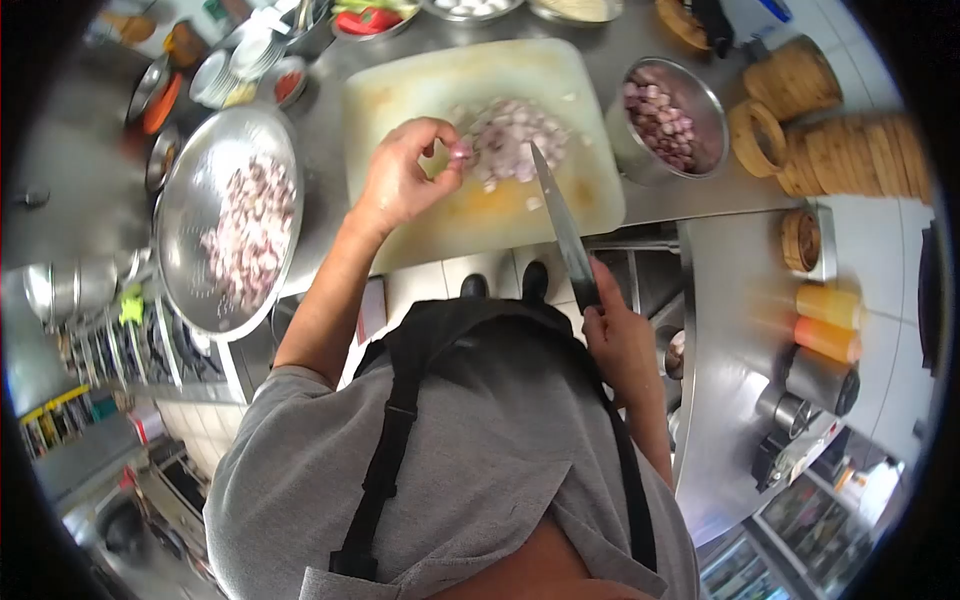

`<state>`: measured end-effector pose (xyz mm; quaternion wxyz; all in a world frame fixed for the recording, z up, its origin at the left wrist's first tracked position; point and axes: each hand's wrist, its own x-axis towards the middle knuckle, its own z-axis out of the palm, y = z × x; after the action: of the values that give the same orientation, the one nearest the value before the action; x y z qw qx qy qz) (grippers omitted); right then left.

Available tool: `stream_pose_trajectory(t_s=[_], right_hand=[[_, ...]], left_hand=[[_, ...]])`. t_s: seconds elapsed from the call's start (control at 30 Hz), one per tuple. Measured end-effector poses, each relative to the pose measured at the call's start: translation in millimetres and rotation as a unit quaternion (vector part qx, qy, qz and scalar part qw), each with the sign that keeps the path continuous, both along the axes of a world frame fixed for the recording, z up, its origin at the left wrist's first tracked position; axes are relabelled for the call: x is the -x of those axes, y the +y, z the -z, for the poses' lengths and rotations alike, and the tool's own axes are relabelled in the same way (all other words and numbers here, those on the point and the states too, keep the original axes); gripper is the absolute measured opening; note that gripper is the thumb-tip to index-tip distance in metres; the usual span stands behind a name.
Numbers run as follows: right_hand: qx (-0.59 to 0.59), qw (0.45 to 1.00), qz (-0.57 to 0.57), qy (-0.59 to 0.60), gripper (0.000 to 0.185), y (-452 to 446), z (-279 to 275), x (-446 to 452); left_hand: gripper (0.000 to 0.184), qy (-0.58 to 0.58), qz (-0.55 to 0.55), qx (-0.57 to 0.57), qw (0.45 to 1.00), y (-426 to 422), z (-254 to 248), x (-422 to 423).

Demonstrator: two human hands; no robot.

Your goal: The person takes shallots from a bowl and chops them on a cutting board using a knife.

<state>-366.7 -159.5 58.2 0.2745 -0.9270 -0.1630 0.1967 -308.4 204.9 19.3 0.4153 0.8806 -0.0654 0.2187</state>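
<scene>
My left hand [405, 175] is above the left half of a pale, stained cutting board [400, 85], pinching a small purple shallot [460, 151] between thumb and fingers. My right hand [618, 345] grips the handle of a kitchen knife [565, 227]. Its long blade points away from me over the board, with the tip by a pile of chopped shallots [515, 140]. A few loose bits lie around the pile. Right of the board, a steel pot [712, 125] contains several purple shallots [660, 125].
On the left, a large steel colander [180, 230] holds whitish-purple pieces. Bowls line the back, one with red peppers [362, 20]. Bamboo steamers [850, 155] stand at the right. The steel counter's front edge [660, 215] runs close to the board.
</scene>
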Motion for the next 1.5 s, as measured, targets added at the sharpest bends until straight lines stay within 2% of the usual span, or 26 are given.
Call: stream_pose_trajectory(t_s=[0.1,0.17,0.2,0.33,0.4,0.5,0.73,0.8,1.1,1.27,1.33,1.4,1.5], right_hand=[[0.007,0.998,-0.066,0.009,0.075,23.3,-23.1,-7.9],[0.016,0.993,-0.114,0.011,0.076,35.0,-28.0,-10.8],[0.023,0.992,-0.126,0.011,0.079,39.4,-26.1,-10.8],[0.051,0.984,-0.172,-0.021,0.081,49.8,-19.4,-12.9],[0.077,0.978,-0.194,-0.013,0.082,53.4,-23.9,-15.5],[0.098,0.972,-0.211,-0.036,0.082,56.0,-25.3,-15.3],[0.158,0.96,-0.224,-0.051,0.085,62.4,-36.0,-16.2],[0.174,0.955,-0.235,-0.056,0.086,62.2,-37.7,-17.2],[0.125,0.966,-0.226,-0.03,0.089,61.1,-32.4,-18.2],[0.179,0.95,-0.249,-0.064,0.091,64.9,7.7,-30.3],[0.188,0.949,-0.247,-0.059,0.092,63.2,6.9,-27.0],[0.191,0.944,-0.254,-0.095,0.092,63.2,0.2,-26.1],[0.188,0.941,-0.251,-0.13,0.091,63.4,-15.4,-19.5]], left_hand=[[0.025,0.048,-0.024,-0.012,0.998,9.7,24.4,37.8],[0.025,0.024,-0.018,-0.078,0.996,13.1,43.8,45.3],[0.017,0.013,-0.026,-0.048,0.998,10.2,46.6,47.0],[0.015,0.016,-0.047,0.01,0.999,5.2,48.2,53.6],[0.013,0.059,-0.062,0.043,0.995,4.1,45.3,54.9],[0.015,0.051,-0.043,0.034,0.997,7.1,48.5,54.1],[0.014,0.056,-0.042,0.059,0.996,3.7,52.4,53.4],[0.014,0.124,-0.069,0.093,0.986,1.8,51.4,52.3],[0.01,0.097,-0.052,0.13,0.985,1.1,49.9,49.6],[0.012,0.068,-0.052,0.066,0.994,6.3,55.1,47.7],[0.012,0.057,-0.047,0.059,0.996,3.7,54.6,49.8],[0.012,0.09,-0.054,0.084,0.991,2.0,50.7,50.7],[0.009,0.085,-0.061,0.064,0.992,1.2,45.1,50.8]])
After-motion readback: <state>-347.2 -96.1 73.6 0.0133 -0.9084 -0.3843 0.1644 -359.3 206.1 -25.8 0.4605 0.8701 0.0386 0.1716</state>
